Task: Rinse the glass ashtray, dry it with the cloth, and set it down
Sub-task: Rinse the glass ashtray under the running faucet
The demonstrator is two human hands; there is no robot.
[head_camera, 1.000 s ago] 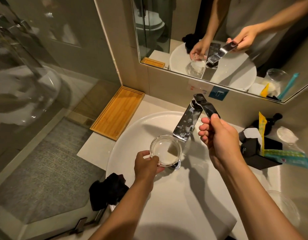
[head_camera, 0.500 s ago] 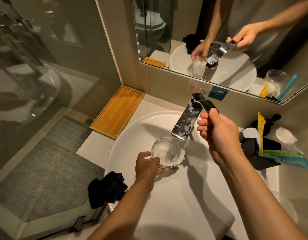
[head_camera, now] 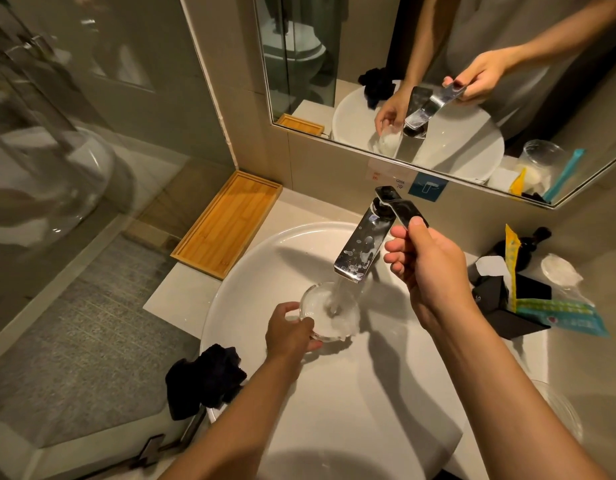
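Note:
The round glass ashtray (head_camera: 325, 315) is held over the white basin (head_camera: 251, 271), directly under the chrome faucet spout (head_camera: 360, 252). Water streams from the spout into the ashtray and froths white inside it. My left hand (head_camera: 289, 332) grips the ashtray by its near left rim. My right hand (head_camera: 426, 271) pinches the dark faucet lever (head_camera: 401, 207) between thumb and fingers. A crumpled black cloth (head_camera: 204, 379) lies on the basin's near left edge, apart from both hands.
A bamboo tray (head_camera: 226, 223) lies on the counter at the back left. Black boxes, packets and a wrapped item (head_camera: 528, 296) crowd the counter at the right. A clear glass (head_camera: 559, 414) stands at the near right. A mirror hangs behind the faucet, and a glass shower wall is at the left.
Water now pours from the spout into the ashtray, which was only wet before. My right hand has shifted the lever slightly. My left hand holds the ashtray in about the same place.

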